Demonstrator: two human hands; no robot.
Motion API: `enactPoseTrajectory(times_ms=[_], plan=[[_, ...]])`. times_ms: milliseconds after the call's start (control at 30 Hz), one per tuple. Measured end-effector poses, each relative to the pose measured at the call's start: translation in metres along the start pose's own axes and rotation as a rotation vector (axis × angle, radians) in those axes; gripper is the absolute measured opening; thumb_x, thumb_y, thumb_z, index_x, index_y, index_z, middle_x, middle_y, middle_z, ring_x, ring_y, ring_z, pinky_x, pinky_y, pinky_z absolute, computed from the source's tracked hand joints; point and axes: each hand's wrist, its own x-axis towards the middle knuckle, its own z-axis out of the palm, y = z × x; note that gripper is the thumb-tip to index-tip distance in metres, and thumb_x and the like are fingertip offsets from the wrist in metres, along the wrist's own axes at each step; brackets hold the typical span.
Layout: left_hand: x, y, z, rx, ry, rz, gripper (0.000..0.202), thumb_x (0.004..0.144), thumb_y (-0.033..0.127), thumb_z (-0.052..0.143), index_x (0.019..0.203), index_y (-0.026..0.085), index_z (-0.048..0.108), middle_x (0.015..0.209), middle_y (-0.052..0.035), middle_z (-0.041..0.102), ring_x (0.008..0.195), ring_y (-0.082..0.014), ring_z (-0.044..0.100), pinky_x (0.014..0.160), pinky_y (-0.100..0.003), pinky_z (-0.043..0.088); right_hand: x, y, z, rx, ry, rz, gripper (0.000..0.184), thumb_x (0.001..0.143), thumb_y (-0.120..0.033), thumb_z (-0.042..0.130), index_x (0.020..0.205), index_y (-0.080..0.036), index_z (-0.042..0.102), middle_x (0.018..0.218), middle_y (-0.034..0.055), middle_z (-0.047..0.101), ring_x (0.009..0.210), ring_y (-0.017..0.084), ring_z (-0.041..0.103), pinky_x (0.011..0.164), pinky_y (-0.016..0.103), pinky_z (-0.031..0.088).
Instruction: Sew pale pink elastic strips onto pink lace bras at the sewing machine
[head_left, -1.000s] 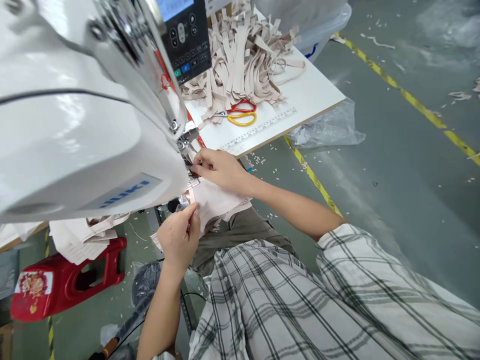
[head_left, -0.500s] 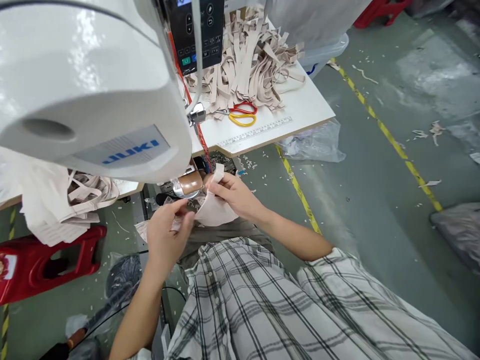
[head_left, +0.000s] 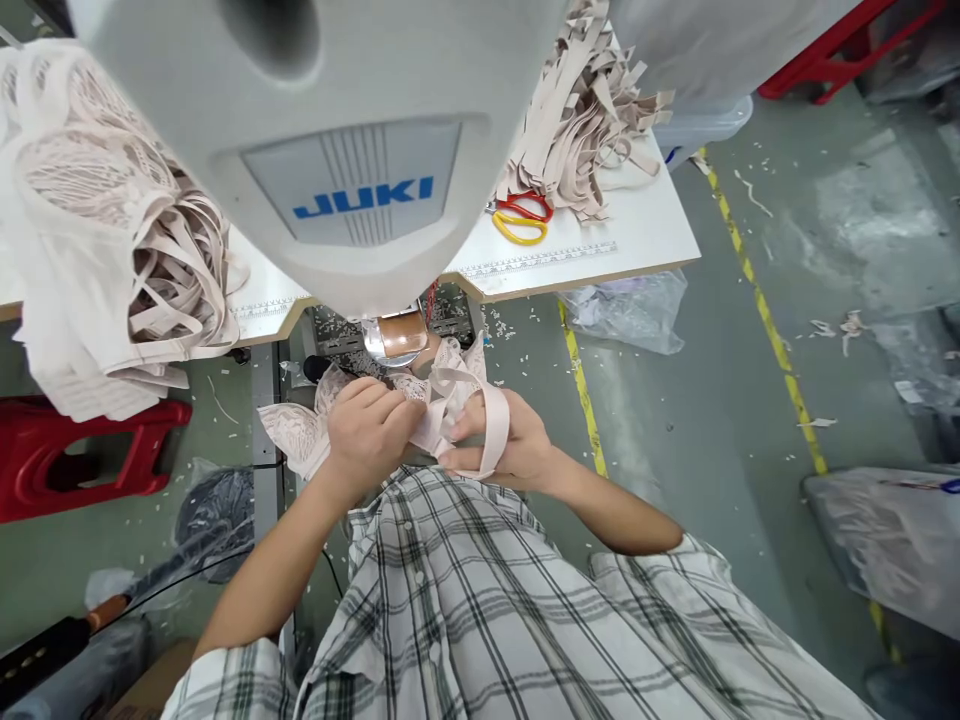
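A pale pink lace bra (head_left: 289,436) hangs between my two hands, below the head of the sewing machine (head_left: 356,190). My left hand (head_left: 373,428) is closed around its middle, and one lace cup sticks out to the left of that hand. On the other side, my right hand (head_left: 521,440) grips the bra fabric, its thumb and fingers curled in. A smooth strap (head_left: 496,425) loops over the right fingers. Just beyond the hands sits the machine's arm end with a copper-coloured plate (head_left: 403,335). The fingertips of my left hand are partly hidden.
Pale strips (head_left: 577,140) are heaped on the white table (head_left: 652,235) beside red-and-yellow scissors (head_left: 521,218). More lace bras (head_left: 97,200) are piled at the left. A red stool (head_left: 90,450) stands below them, and plastic bags (head_left: 630,310) lie on the floor.
The view has shifted, so the machine head sits further right. My left hand has closed on the bra. The fabric has been turned, and a strap loop now lies over my right hand.
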Motion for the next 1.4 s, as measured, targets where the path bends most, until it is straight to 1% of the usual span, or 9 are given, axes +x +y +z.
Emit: enactPoseTrajectory(times_ms=[267,433,533,700,800,1000,1133,1300,1400], plan=[[-0.003,-0.001,-0.001,-0.074,0.006,-0.063,0.015,0.090,0.018,0.055,0.078,0.020,0.063,0.056,0.0024,0.054,0.055,-0.0134,0.047,0.063,-0.029,0.036,0.006,0.011,-0.011,-0.216,-0.037,-0.437,0.024,0.081,-0.024,0.076,0.103,-0.031,0.073,0.098,0.0014,0.073,0.093,0.018,0.069,0.081,0.031,0.055],[-0.002,0.034,-0.030,-0.766,-0.577,-0.206,0.046,0.099,0.035,0.049,0.057,0.018,0.049,0.048,0.0046,0.043,0.043,-0.0079,0.036,0.048,-0.025,0.027,0.012,0.076,-0.035,-0.450,-0.229,-0.107,0.038,0.087,-0.010,0.051,0.121,-0.020,0.065,0.112,0.0104,0.071,0.107,0.021,0.064,0.092,0.038,0.051],[-0.016,0.040,-0.054,-1.162,-0.612,-0.147,0.043,0.099,0.039,0.046,0.063,0.018,0.055,0.058,0.0000,0.051,0.056,-0.0112,0.049,0.059,-0.024,0.039,0.010,0.119,-0.047,-0.622,-0.730,0.145,0.058,0.077,-0.005,0.054,0.134,-0.014,0.057,0.130,0.0188,0.062,0.123,0.028,0.056,0.105,0.048,0.043],[-0.050,-0.022,-0.048,-1.081,-0.254,-1.133,0.043,0.085,0.056,0.063,0.083,0.014,0.073,0.071,-0.0070,0.070,0.060,-0.0196,0.061,0.055,-0.027,0.045,-0.010,0.137,-0.087,-0.678,-0.877,0.310,0.020,0.086,-0.017,0.056,0.094,-0.015,0.074,0.081,0.0106,0.071,0.083,0.022,0.066,0.089,0.039,0.047],[-0.055,-0.060,-0.018,-1.022,-0.195,-1.426,0.059,0.070,0.065,0.072,0.094,0.011,0.072,0.075,-0.0086,0.073,0.061,-0.0218,0.063,0.056,-0.028,0.047,-0.030,0.125,-0.106,-0.638,-0.853,0.323,0.029,0.095,-0.033,0.052,0.112,-0.019,0.071,0.103,0.0103,0.072,0.094,0.020,0.066,0.083,0.030,0.046],[-0.036,-0.088,0.025,-0.407,-0.348,-1.183,0.056,0.078,0.063,0.054,0.089,0.011,0.070,0.086,-0.0173,0.071,0.094,-0.0401,0.066,0.080,-0.045,0.050,-0.045,0.107,-0.105,-0.645,-0.788,0.477,0.023,0.086,-0.024,0.062,0.106,-0.014,0.070,0.100,0.0122,0.070,0.090,0.023,0.064,0.073,0.029,0.042],[-0.011,-0.048,0.048,-0.317,-0.312,-1.030,0.065,0.068,0.050,0.072,0.120,0.011,0.063,0.133,-0.0252,0.056,0.134,-0.0442,0.041,0.101,-0.049,0.040,-0.021,0.071,-0.094,-0.526,-0.734,0.411,0.027,0.092,-0.039,0.058,0.104,-0.017,0.067,0.093,0.0057,0.067,0.081,0.017,0.059,0.066,0.024,0.037],[0.004,0.022,0.077,-1.159,-0.806,-0.597,0.036,0.081,0.049,0.064,0.093,0.014,0.066,0.088,-0.0057,0.065,0.084,-0.0215,0.058,0.075,-0.030,0.045,0.053,0.033,-0.096,-0.299,-0.861,0.186,0.030,0.094,-0.045,0.055,0.098,-0.019,0.069,0.084,0.0004,0.066,0.071,0.012,0.055,0.062,0.022,0.037],[-0.001,0.032,0.073,-1.208,-0.919,-0.566,0.036,0.083,0.047,0.060,0.066,0.015,0.054,0.063,0.0024,0.046,0.061,-0.0115,0.042,0.057,-0.023,0.034,0.127,0.046,-0.113,-0.775,-0.486,0.118,0.022,0.091,-0.029,0.057,0.105,-0.019,0.070,0.101,0.0059,0.069,0.084,0.016,0.060,0.073,0.025,0.041]])
